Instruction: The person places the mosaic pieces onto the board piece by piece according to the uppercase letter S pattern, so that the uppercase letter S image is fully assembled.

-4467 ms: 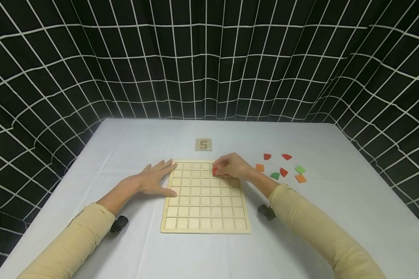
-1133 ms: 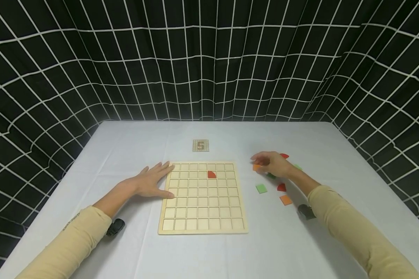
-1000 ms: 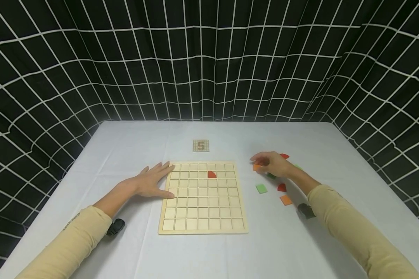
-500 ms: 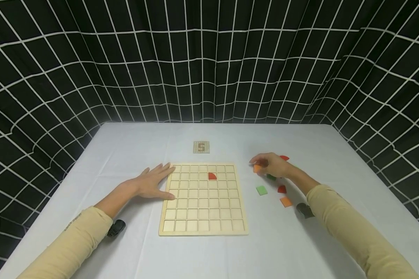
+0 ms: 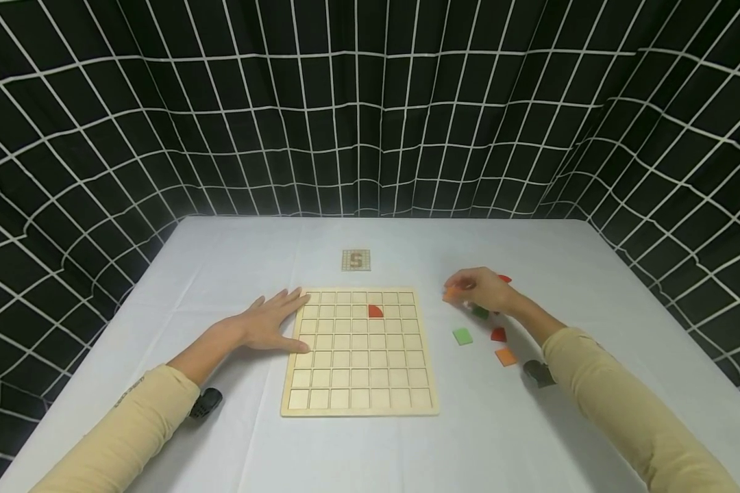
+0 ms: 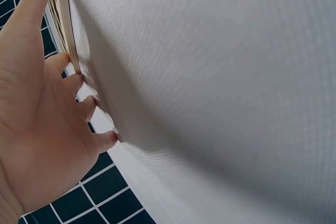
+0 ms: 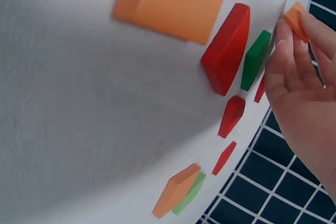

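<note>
My left hand [image 5: 265, 324] lies with spread fingers over the left edge of a pale wooden grid board [image 5: 360, 414], thumb and fingertips touching its rim. One red quarter-circle tile [image 5: 375, 311] sits in a cell of the second row from the top. To the right of the board, my right hand [image 5: 482, 287] pinches an orange square tile [image 7: 295, 20] between thumb and fingers, tilted off the cloth. Below and beside that hand lie a dark green quarter-circle [image 7: 255, 60], red quarter-circle tiles [image 7: 227, 51], a light green tile [image 5: 462, 336] and another orange tile [image 5: 506, 357].
A small square card [image 5: 355, 260] with a reddish-brown figure on a grid lies beyond the board. White cloth [image 5: 234, 253] covers the table. A black curtain with white grid lines [image 5: 370, 123] surrounds its back and sides. Black wrist devices [image 5: 206, 404] are under the forearms.
The right hand has left the red quarter-circle in the board and moved right to the loose tiles. Just now it tilts an orange tile up from the cloth. The left hand stays put.
</note>
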{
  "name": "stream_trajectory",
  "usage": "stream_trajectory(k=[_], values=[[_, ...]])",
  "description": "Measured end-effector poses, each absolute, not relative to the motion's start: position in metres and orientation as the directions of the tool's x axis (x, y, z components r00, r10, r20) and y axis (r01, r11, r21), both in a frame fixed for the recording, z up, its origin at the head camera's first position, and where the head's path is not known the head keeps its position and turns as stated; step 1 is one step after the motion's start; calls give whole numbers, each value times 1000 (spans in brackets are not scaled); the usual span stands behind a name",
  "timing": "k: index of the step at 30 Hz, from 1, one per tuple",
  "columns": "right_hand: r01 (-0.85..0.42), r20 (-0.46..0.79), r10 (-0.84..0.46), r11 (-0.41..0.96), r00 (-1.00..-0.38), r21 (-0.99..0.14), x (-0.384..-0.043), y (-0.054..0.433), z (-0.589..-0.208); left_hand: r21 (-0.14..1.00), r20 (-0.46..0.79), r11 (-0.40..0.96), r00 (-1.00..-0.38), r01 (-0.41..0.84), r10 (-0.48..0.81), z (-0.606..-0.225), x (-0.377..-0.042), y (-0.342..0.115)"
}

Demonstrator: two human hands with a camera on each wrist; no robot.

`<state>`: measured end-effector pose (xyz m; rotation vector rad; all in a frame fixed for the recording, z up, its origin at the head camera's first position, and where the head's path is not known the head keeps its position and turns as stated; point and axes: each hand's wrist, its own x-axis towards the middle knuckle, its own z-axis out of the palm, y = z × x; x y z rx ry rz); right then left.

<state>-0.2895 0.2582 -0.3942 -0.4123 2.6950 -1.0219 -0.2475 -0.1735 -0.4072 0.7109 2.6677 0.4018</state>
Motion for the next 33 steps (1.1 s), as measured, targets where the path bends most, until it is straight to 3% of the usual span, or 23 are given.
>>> stream_trajectory(k=[5, 22, 33], values=[[-217, -74, -373, 678, -925, -702, -291, 250, -391, 354, -260, 836, -814, 420, 519, -407, -246, -175], [-196, -110, -387, 668, -915, -718, -296, 199, -382, 352, -267, 843, -820, 407, 507, -408, -246, -177], [-244, -103, -471, 618, -876, -747, -296, 163, -380, 350, -266, 839, -814, 417, 516, -409, -247, -175]])
